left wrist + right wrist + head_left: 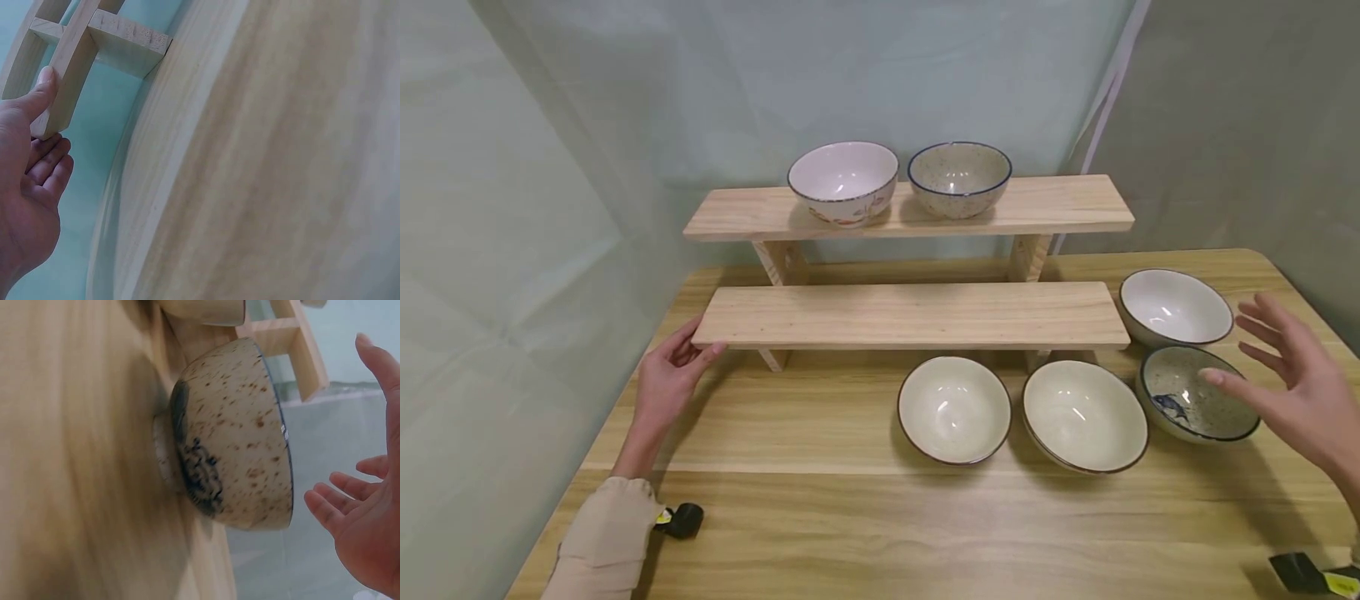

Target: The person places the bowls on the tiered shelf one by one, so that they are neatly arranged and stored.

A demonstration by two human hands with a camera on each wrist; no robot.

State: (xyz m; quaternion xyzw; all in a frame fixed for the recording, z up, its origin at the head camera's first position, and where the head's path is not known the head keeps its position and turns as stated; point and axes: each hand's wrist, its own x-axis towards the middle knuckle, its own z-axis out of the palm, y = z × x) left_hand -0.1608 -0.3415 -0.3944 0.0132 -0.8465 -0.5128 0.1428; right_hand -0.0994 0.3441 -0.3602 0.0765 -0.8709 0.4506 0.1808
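At the left end of a two-tier wooden shelf, my left hand [664,382] grips the lower board [910,315]. In the left wrist view the thumb lies on one side of the board end [75,69] and the fingers curl at the other. My right hand [1303,387] hovers with spread fingers over a speckled grey bowl [1206,404] with a blue fish inside, apart from its rim. Seen from the right wrist, that bowl [240,437] has brown specks and a dark blue pattern outside. Behind it sits a white bowl [1176,307].
Two cream bowls stand in front of the shelf, one at the middle [953,408] and one to its right [1084,415]. On the upper board [1060,204] are a white patterned bowl [846,179] and a speckled blue-rimmed bowl [958,179]. Cloth walls [587,100] enclose the wooden table [760,525].
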